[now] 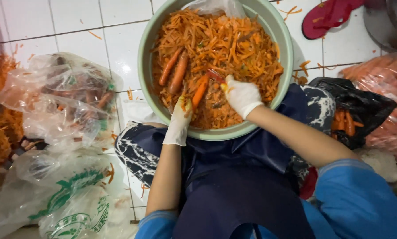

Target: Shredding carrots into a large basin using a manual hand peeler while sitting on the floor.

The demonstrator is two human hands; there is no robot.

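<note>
the carrot [200, 90] in hand lies slanted over the near middle of a large pale green basin [280, 42], which sits on the white tiled floor [96, 26] just beyond the person's knees. in the head view the left hand [179, 121], in a white glove, pinches the carrot's near end, its fingers closed round it. the right hand [242, 95], also gloved, is curled shut on a small red-handled peeler [216, 76] whose head touches the carrot's far end.

the basin is heaped almost to the rim with orange peelings [234, 44], so a good deal of peeling looks done. two more whole carrots [174, 67] lie side by side on the heap at the far left of the basin. a black bag [362, 104] to the right, by the right knee, still shows a few carrots [344, 121] inside, and the clear plastic bags [65, 97] on the left hold what seem to be more, though the crumpled film blurs them. by that showing there is stock left to work through. whether the carrot in hand is half peeled or nearly clean i cannot tell. a red sandal [329, 15] lies at the far right.
</note>
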